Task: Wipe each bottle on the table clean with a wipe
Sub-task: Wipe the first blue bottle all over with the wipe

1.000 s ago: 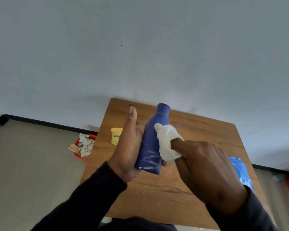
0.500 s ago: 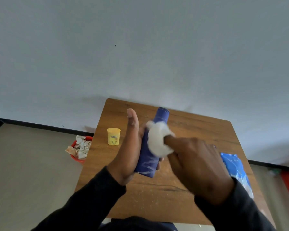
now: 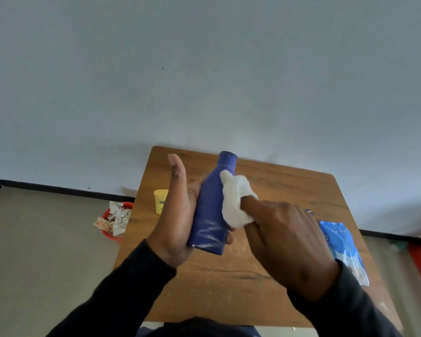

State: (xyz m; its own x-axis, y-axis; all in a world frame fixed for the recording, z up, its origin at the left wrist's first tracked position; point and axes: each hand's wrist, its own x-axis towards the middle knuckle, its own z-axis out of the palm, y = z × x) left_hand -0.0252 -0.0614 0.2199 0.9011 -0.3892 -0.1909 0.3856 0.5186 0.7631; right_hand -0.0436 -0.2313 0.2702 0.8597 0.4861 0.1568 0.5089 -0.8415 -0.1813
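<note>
Left hand [image 3: 178, 222] grips blue bottle [image 3: 212, 210] held tilted above tabletop [image 3: 289, 190], thumb straight up, while right hand [image 3: 287, 242] pinches bunched white wipe [image 3: 233, 203] against the bottle's side; yellow jar [image 3: 160, 200] behind left.

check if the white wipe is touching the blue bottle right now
Touching. The head view shows the white wipe, bunched in the right hand, pressed flat against the blue bottle with no gap, while the left hand holds the bottle.

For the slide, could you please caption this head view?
Left hand holds a blue bottle while the right hand rubs it with a white wipe.
</note>
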